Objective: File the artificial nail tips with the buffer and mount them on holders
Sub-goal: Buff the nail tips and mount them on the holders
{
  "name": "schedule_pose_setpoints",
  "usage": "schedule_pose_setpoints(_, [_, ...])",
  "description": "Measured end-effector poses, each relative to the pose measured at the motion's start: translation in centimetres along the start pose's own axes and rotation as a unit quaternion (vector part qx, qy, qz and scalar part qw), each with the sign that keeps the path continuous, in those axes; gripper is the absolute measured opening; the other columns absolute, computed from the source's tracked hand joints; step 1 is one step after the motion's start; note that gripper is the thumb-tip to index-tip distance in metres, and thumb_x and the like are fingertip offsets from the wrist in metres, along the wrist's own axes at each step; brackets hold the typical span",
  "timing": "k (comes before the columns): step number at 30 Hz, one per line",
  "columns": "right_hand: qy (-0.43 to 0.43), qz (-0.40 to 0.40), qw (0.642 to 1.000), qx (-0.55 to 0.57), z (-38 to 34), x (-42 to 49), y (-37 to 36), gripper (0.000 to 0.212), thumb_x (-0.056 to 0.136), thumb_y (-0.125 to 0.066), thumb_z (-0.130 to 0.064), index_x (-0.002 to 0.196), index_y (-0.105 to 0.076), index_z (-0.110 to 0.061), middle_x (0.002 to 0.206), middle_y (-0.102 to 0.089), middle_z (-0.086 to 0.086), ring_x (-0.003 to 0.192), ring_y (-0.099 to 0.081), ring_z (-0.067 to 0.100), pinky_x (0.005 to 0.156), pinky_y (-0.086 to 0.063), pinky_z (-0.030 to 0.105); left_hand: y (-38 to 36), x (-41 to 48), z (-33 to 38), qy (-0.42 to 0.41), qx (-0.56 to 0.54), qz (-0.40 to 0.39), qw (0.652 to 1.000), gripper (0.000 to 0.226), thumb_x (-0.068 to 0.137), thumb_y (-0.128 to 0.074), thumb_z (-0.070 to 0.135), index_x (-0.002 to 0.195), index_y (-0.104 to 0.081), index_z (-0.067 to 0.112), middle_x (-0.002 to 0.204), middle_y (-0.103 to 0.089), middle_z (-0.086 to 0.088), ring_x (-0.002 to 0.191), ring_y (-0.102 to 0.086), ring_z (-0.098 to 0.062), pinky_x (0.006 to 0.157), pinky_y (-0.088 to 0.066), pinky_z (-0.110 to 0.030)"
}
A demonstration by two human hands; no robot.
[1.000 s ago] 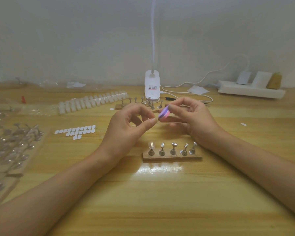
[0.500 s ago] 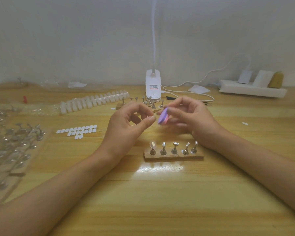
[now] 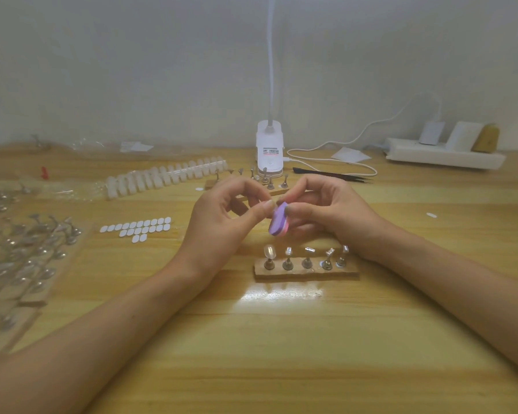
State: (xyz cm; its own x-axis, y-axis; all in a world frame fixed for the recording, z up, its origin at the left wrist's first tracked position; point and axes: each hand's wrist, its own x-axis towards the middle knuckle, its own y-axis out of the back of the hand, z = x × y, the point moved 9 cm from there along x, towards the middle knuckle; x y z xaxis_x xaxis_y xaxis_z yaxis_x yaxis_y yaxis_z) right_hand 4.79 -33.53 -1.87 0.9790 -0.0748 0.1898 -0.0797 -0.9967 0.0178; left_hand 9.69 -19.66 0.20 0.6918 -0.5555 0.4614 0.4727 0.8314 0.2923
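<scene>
My right hand [image 3: 326, 213] grips a small purple and pink buffer [image 3: 278, 220] between thumb and fingers. My left hand [image 3: 225, 222] pinches a clear nail tip [image 3: 268, 204] at its fingertips, held against the buffer's top edge. Just below the hands stands a wooden holder strip [image 3: 307, 271] with several metal stands. The leftmost stand carries a clear mounted nail tip [image 3: 269, 252]; the others show only small shiny pads. A second holder strip [image 3: 269, 191] lies behind the hands.
A row of white nail tips [image 3: 165, 176] and a sheet of white adhesive tabs [image 3: 138, 228] lie at the left. Packed metal holders [image 3: 27, 249] fill the far left. A lamp base [image 3: 269, 149], black tweezers [image 3: 332, 174] and a power strip [image 3: 443, 155] stand behind.
The buffer has dropped slightly and tilted more upright against the nail tip. Both hands stayed close together above the holder strip.
</scene>
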Motion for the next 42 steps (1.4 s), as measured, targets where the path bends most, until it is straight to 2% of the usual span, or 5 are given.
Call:
schedule_pose_setpoints(5, [0.005,0.088,0.995,0.045,-0.1,0.0,1.9,0.017,0.077,-0.074,-0.02,0.091,-0.067,-0.012,0.094,-0.077,0.013,0.078,-0.076,0.024,0.063,-0.059,0.027,-0.1,0.0,0.0,-0.005,0.002,-0.008,1.0,0.013,0.087,-0.074,0.016,0.08,-0.067,0.024,0.084,-0.061,0.003,0.071,-0.054,-0.003,0.069,-0.043,-0.015])
schedule_pose_setpoints(8, [-0.002,0.004,1.0,0.0,0.1,-0.1,-0.1,0.01,0.079,-0.075,-0.017,0.088,-0.07,-0.014,0.091,-0.077,0.013,0.078,-0.076,0.025,0.064,-0.061,0.03,0.1,0.0,0.0,-0.003,-0.007,0.002,1.0,0.011,0.086,-0.074,0.02,0.08,-0.067,0.025,0.084,-0.063,0.002,0.071,-0.056,-0.003,0.068,-0.044,-0.015])
schedule_pose_setpoints(12, [0.015,0.092,0.995,0.034,-0.3,-0.1,1.8,0.016,0.077,-0.074,-0.02,0.09,-0.067,-0.013,0.097,-0.077,0.014,0.081,-0.076,0.024,0.066,-0.06,0.027,-0.2,0.1,-0.2,0.002,-0.021,-0.008,1.0,0.013,0.087,-0.074,0.016,0.079,-0.067,0.025,0.078,-0.058,0.008,0.064,-0.055,-0.004,0.062,-0.046,-0.018])
schedule_pose_setpoints(16, [0.005,0.013,1.0,-0.002,-0.1,-0.1,0.1,0.009,0.079,-0.076,-0.019,0.087,-0.071,-0.019,0.096,-0.077,0.014,0.082,-0.076,0.026,0.066,-0.061,0.03,0.0,0.1,-0.2,0.004,-0.026,0.0,1.0,0.012,0.086,-0.074,0.016,0.079,-0.067,0.022,0.085,-0.064,0.004,0.066,-0.057,-0.003,0.062,-0.045,-0.016])
schedule_pose_setpoints(42, [0.015,0.06,0.998,0.017,-0.4,-0.1,1.3,0.011,0.079,-0.075,-0.02,0.086,-0.067,-0.017,0.096,-0.077,0.014,0.084,-0.076,0.025,0.068,-0.059,0.026,0.1,-0.1,0.1,0.003,-0.027,0.001,1.0,0.011,0.085,-0.075,0.015,0.08,-0.069,0.023,0.085,-0.064,0.003,0.07,-0.054,-0.004,0.069,-0.045,-0.019])
